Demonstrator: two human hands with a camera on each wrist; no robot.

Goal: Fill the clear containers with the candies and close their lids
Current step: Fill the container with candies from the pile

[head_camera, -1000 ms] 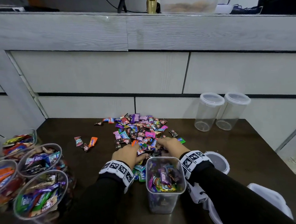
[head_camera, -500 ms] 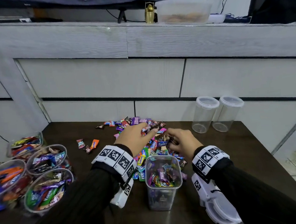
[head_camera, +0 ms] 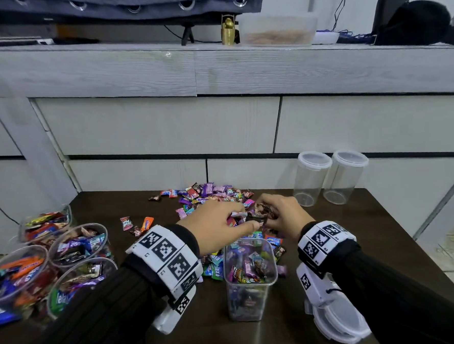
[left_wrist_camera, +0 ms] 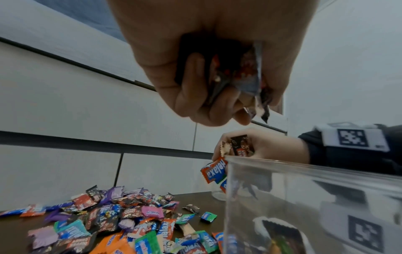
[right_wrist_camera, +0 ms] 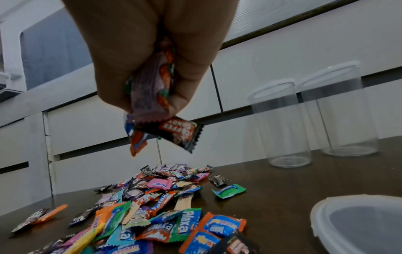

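Dark table (head_camera: pixel 384 242) at frame center held loose candies (head_camera: pixel 211 192); left hand (head_camera: pixel 210 226) and right hand (head_camera: pixel 281 213) each clutched a fistful above the open container (head_camera: pixel 250 290).

We see candy pile (head_camera: pixel 209 199) mid-table (head_camera: pixel 384 236); open container (head_camera: pixel 249 279) before it; four filled containers (head_camera: pixel 76 245) left; two lidded empty containers (head_camera: pixel 330 177) behind right; loose lid (head_camera: pixel 338 322) near right; cabinet (head_camera: pixel 164 127) behind table.
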